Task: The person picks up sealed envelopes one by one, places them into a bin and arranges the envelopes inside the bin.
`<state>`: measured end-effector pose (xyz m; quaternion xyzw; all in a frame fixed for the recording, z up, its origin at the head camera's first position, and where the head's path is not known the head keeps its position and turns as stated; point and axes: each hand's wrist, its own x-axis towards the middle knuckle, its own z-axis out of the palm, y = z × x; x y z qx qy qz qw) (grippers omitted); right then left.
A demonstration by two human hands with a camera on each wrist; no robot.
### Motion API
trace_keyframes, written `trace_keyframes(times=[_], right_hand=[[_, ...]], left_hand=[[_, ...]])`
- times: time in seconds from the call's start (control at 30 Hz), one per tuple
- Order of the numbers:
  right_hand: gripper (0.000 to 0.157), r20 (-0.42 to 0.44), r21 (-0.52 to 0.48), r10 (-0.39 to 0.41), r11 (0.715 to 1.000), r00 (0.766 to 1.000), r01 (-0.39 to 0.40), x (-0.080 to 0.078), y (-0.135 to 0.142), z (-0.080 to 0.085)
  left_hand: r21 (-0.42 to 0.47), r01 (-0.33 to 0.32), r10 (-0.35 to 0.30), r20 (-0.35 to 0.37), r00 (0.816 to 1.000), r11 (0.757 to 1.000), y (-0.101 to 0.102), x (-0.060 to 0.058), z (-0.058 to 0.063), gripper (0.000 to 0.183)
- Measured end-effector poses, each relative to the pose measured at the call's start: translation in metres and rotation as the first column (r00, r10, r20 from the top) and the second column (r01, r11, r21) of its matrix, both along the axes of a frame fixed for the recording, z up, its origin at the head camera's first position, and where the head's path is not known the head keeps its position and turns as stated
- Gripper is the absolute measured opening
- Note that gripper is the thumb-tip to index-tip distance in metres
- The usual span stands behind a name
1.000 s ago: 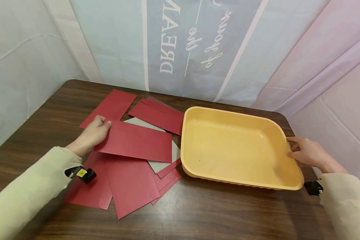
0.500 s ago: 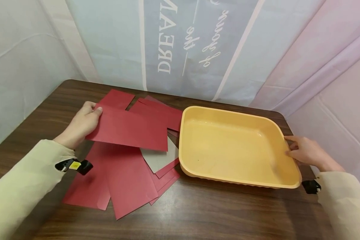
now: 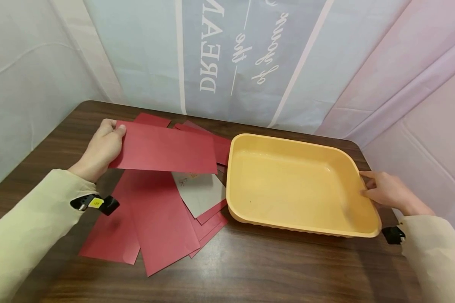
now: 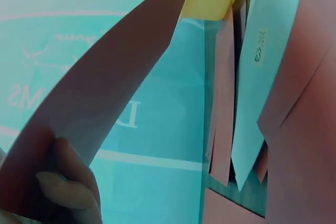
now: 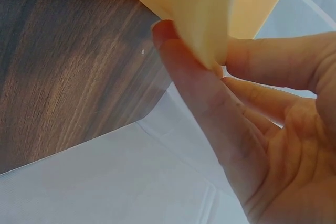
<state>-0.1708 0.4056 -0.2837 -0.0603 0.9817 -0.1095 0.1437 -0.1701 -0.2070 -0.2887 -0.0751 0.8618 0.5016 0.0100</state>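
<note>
A flat red paper envelope (image 3: 168, 147) is pinched by the left hand (image 3: 103, 145) over loose red envelopes (image 3: 164, 227) on the brown wooden table (image 3: 273, 269), and a yellow plastic tray (image 3: 284, 185) is pinched by the right hand (image 3: 392, 192).

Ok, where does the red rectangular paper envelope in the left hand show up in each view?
Head: left of centre, the red rectangular paper envelope is gripped by its left end in the left hand.
Left wrist: a dark diagonal band from top centre to lower left.
Right wrist: not in it.
Shared landmark: the yellow rectangular plastic tray, seen in all three, at the top of both wrist views.
</note>
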Motion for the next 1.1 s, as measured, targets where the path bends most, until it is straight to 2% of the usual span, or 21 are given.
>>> trace_keyframes(times=[0.23, 0.73, 0.87, 1.1], right_hand=[[0.067, 0.022, -0.028, -0.018, 0.999, 1.000, 0.018, 0.000, 0.002, -0.001], [0.069, 0.055, -0.088, -0.048, 0.995, 0.997, 0.053, -0.002, 0.008, -0.001], [0.069, 0.060, -0.098, -0.059, 0.993, 0.996, 0.065, -0.002, 0.009, -0.001], [0.069, 0.067, -0.121, -0.068, 0.990, 0.995, 0.076, -0.002, 0.011, -0.001]], left_hand=[[0.034, 0.002, -0.003, 0.019, 1.000, 0.999, 0.014, -0.004, 0.004, 0.052], [0.143, 0.062, -0.074, 0.075, 0.994, 0.988, 0.051, -0.013, 0.013, 0.045], [0.139, 0.094, -0.108, 0.100, 0.989, 0.986, 0.062, -0.012, 0.016, 0.045], [0.125, 0.181, -0.191, 0.072, 0.979, 0.975, 0.085, -0.016, 0.017, 0.040]])
